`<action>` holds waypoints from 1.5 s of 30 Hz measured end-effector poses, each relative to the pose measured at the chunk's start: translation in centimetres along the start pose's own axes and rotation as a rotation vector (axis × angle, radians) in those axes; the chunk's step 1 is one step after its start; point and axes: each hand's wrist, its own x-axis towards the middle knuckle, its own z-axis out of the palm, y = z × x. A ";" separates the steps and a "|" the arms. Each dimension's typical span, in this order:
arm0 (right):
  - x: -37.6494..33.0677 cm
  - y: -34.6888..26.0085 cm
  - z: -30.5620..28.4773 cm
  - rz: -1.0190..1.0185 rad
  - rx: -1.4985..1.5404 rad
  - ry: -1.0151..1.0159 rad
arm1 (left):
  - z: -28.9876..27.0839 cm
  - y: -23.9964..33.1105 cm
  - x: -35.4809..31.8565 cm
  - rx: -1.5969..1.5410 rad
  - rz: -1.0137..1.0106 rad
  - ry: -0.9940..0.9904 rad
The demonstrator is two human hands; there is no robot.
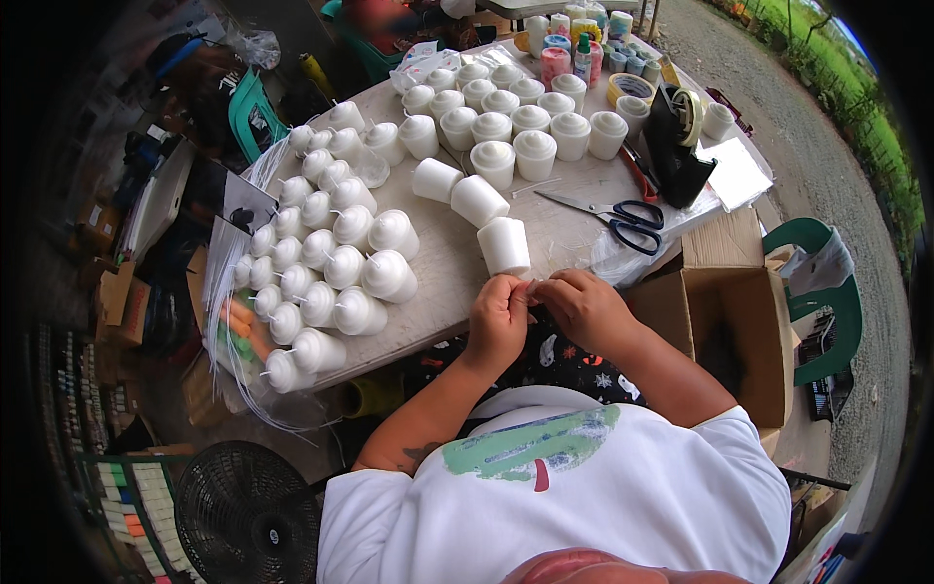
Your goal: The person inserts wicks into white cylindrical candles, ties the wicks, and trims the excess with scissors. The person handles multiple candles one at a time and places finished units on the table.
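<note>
My left hand (498,316) and right hand (584,307) meet at the near edge of the table (443,263), fingers (525,289) pinched shut together on something small and pale that I cannot make out. Just beyond them three white candles (504,245) lie tipped in a row, with more standing in clusters behind and to my left. Scissors (623,216) rest to my right, near a tape dispenser (676,146).

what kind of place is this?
Likely an outdoor, home-run candle-making stall: a table crowded with white candles, scissors and a tape dispenser, with a gravel road beside it.
</note>
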 end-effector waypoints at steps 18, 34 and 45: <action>0.3 0.1 -2.6 0.333 0.426 -0.001 | -5.4 5.2 2.6 0.714 0.496 -0.080; 3.2 2.7 2.3 0.106 0.270 0.200 | -5.5 2.2 5.8 0.406 0.229 -0.037; 6.6 3.0 7.1 0.242 0.483 0.322 | -5.1 3.3 4.6 0.135 0.190 0.066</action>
